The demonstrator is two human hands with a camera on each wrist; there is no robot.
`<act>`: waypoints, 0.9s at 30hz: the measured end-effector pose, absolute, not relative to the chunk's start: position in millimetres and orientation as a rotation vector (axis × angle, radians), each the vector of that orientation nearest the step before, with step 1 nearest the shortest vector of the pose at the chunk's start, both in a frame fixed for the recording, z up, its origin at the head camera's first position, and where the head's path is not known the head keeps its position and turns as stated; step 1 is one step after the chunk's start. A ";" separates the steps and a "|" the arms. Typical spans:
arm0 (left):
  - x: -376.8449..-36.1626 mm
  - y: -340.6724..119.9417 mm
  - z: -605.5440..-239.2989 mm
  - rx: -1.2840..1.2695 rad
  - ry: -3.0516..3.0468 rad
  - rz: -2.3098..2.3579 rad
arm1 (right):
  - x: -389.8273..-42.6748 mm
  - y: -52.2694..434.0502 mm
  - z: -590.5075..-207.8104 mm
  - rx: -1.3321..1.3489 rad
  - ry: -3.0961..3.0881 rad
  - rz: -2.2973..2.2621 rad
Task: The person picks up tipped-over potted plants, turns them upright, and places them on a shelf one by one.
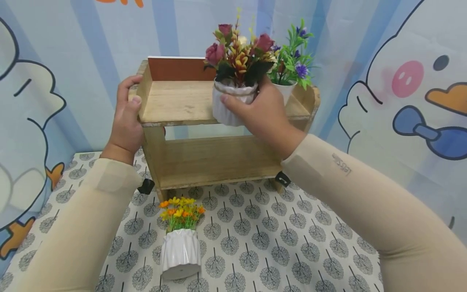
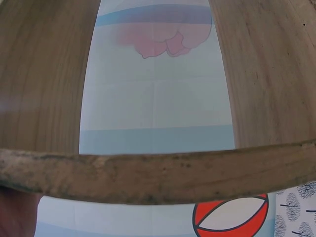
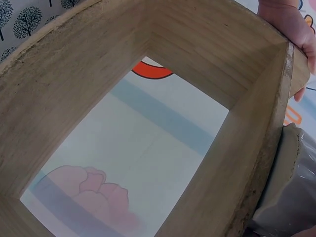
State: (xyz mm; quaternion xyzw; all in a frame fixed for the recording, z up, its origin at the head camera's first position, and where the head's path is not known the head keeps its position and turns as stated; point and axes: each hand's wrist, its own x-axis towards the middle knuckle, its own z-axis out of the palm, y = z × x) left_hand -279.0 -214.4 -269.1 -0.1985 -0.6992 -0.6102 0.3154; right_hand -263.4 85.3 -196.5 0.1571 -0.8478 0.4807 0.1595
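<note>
Gripping the flower pot (image 1: 230, 106) in my right hand (image 1: 263, 113) at the shelf (image 1: 178, 101) front edge; left hand (image 1: 125, 117) clamps the shelf's left end. Push pot deeper, keep upright.

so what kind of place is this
Probably a staged indoor tabletop, not a lived-in room: a cartoon backdrop hangs behind, a tree-print tablecloth covers the table, and a small wooden shelf holds potted fake flowers.
</note>
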 end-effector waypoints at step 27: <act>-274.3 -215.2 -266.5 -0.473 -1.877 -1.592 | -287.5 69.7 -204.3 0.473 -2.333 1.322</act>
